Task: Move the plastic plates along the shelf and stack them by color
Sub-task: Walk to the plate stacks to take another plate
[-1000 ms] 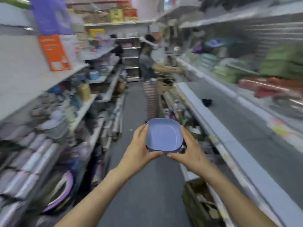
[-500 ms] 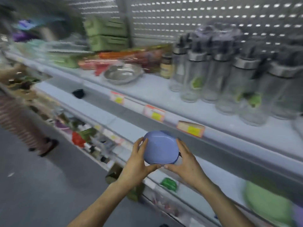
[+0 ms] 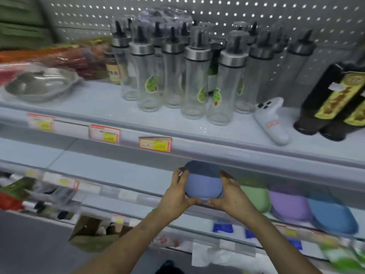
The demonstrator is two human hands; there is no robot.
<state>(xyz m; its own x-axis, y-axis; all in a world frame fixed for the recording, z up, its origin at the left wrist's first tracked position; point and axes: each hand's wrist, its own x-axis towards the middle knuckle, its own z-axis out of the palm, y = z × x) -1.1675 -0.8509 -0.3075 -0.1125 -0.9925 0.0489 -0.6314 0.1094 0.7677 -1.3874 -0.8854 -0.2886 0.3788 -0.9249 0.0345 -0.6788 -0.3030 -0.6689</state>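
Both hands are raised in front of the person, the left hand (image 3: 177, 192) and the right hand (image 3: 231, 196) each curled round an opposite edge of a blue plastic plate (image 3: 202, 184). It is turned bottom-up and held above the middle shelf (image 3: 118, 169), with its far half in shadow. On that shelf to its right lie three more upturned plates side by side: a green plate (image 3: 254, 192) partly behind the right hand, a purple plate (image 3: 286, 204), and a second blue plate (image 3: 331, 216) farthest along. I'd judge the held plate light, stiff and smooth, unlikely to break but apt to slide on its fellows, and the rim at opposite sides, where the fingers sit now, looks the soundest hold. As for containers, a cardboard box (image 3: 92, 234) low down stands open, its contents too blurred to name. I cannot tell whether the steel dish (image 3: 39, 84) on the upper shelf holds anything. The clear glass bottles (image 3: 193, 80) beside it look empty.
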